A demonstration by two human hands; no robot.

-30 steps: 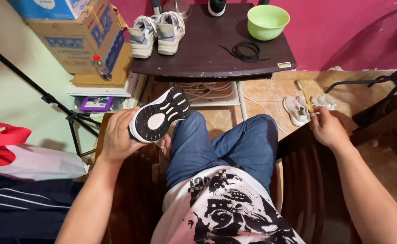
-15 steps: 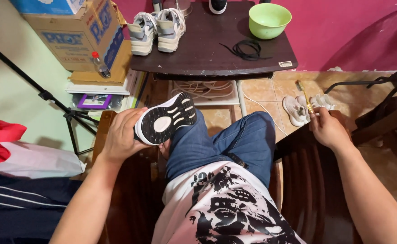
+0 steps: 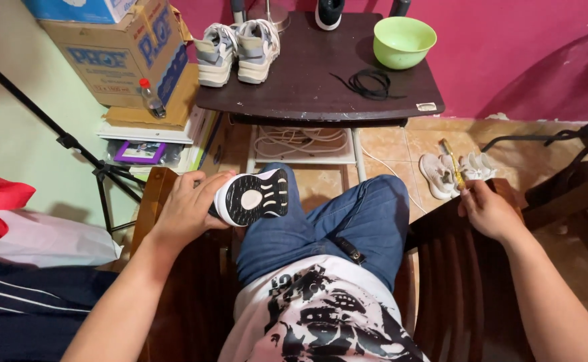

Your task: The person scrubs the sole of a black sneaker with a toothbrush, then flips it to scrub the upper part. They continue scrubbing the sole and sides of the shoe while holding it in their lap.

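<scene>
While seated: work stays mid-frame.
Left hand (image 3: 188, 209): grips shoe (image 3: 252, 197), sole up; keep steady.
Right hand (image 3: 489, 210): pinches brush (image 3: 452, 163); scrub lightly.

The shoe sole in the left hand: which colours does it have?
Black and white shoe sole, seen in the head view.

black-and-white rubber shoe sole (image 3: 252, 198), matt, ridged tread | dark brown wooden table (image 3: 294, 80), smooth, slight sheen | lime-green plastic bowl (image 3: 404, 41), glossy | blue denim jeans (image 3: 327, 224), coarse cloth | brown cardboard box (image 3: 123, 57), matt paper | tan tiled floor (image 3: 387, 144), semi-gloss
</scene>
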